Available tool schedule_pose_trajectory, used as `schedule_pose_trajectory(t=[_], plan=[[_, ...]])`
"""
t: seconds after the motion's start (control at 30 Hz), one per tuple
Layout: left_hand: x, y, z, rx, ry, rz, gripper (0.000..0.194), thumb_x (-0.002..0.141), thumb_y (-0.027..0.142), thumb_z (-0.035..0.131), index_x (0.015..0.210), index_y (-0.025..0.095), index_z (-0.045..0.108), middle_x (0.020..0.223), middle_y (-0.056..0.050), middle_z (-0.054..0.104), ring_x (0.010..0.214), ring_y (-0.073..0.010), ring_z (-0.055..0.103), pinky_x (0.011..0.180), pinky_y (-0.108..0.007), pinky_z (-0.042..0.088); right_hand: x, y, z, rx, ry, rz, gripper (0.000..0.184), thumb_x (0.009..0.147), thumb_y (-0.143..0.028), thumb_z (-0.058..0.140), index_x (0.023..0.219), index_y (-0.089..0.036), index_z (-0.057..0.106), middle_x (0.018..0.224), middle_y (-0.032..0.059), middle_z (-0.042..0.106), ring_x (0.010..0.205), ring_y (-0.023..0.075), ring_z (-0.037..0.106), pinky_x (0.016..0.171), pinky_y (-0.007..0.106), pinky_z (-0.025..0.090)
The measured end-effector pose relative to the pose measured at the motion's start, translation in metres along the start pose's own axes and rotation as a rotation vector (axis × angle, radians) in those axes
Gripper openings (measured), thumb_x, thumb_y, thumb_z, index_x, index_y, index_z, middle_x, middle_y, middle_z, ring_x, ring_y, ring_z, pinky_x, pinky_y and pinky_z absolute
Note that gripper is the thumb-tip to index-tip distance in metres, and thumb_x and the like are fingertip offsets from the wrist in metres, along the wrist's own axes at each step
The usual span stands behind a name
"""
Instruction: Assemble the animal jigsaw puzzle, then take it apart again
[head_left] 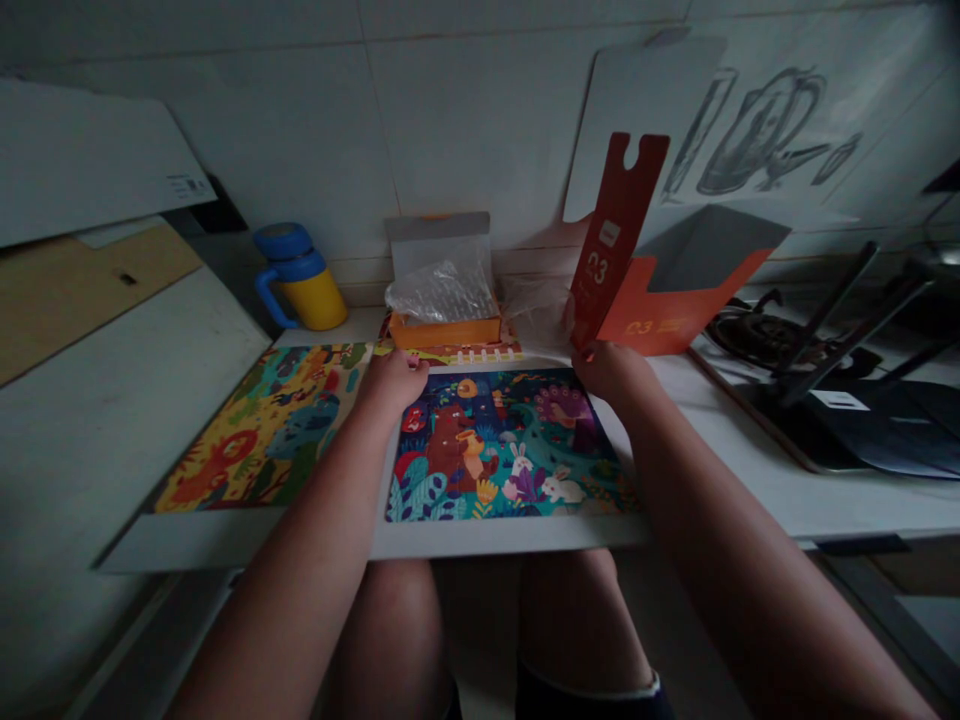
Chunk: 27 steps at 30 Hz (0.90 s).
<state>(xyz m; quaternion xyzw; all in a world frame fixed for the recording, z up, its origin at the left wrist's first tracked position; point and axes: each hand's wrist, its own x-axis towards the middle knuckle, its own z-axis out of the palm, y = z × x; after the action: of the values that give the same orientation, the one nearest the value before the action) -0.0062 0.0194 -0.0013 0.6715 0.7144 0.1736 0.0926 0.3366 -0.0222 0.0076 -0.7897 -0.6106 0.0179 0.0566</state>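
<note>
A dark blue-green jigsaw puzzle (450,450) with a bear, rabbits and a peacock lies flat in front of me on the white tabletop (495,540). My left hand (397,383) is closed at its far left corner, fingers curled in and thumb by the edge. At the far right corner my right hand (611,370) is also closed, its fingers bent against the edge and partly hidden. A second picture puzzle (255,440), yellow and green with animals, lies to the left, partly behind my left forearm.
Behind the puzzle stands an open orange box (446,331) holding clear plastic wrap (435,292). An open red-orange carton (652,310) rises behind my right hand. A yellow and blue mug (315,295) stands at the back left. A gas stove (772,340) and a black router (885,420) are at right.
</note>
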Motion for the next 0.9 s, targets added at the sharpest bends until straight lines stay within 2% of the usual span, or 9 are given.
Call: schedule_pose_trajectory(t=[0.43,0.6,0.73,0.9], plan=[[0.008,-0.007,0.011,-0.116,0.022,0.015,0.016,0.093,0.027,0.072,0.107,0.021,0.074,0.108,-0.007,0.081,0.095,-0.0207,0.075,0.086,-0.029,0.054,0.000,0.000,-0.001,-0.008,-0.016,-0.015,0.049,0.104,-0.043,0.046,0.119,-0.015,0.083,0.114,0.0242,0.081,0.107,0.0359,0.078,0.090,0.040,0.057],[0.003,-0.004,0.008,-0.021,0.026,0.051,0.013,0.093,0.027,0.072,0.104,0.022,0.075,0.108,-0.008,0.081,0.098,-0.0227,0.075,0.089,-0.031,0.055,-0.003,-0.002,-0.004,-0.009,-0.025,-0.034,0.051,0.105,-0.043,0.043,0.119,-0.014,0.083,0.115,0.0245,0.081,0.109,0.0373,0.077,0.091,0.042,0.057],[0.001,-0.006,0.009,0.059,0.012,0.121,0.006,0.092,0.027,0.072,0.092,0.024,0.077,0.109,-0.008,0.081,0.102,-0.0241,0.075,0.092,-0.032,0.056,-0.004,-0.003,-0.004,-0.015,-0.032,-0.049,0.051,0.104,-0.046,0.046,0.121,-0.015,0.082,0.114,0.0243,0.081,0.110,0.0377,0.077,0.092,0.042,0.057],[0.002,-0.008,0.010,0.083,-0.019,0.167,0.014,0.089,0.035,0.078,0.095,0.023,0.078,0.110,-0.008,0.080,0.104,-0.0251,0.073,0.092,-0.032,0.055,-0.004,-0.004,-0.004,-0.018,-0.062,-0.053,0.051,0.104,-0.048,0.048,0.123,-0.014,0.081,0.115,0.0248,0.081,0.110,0.0373,0.077,0.090,0.041,0.057]])
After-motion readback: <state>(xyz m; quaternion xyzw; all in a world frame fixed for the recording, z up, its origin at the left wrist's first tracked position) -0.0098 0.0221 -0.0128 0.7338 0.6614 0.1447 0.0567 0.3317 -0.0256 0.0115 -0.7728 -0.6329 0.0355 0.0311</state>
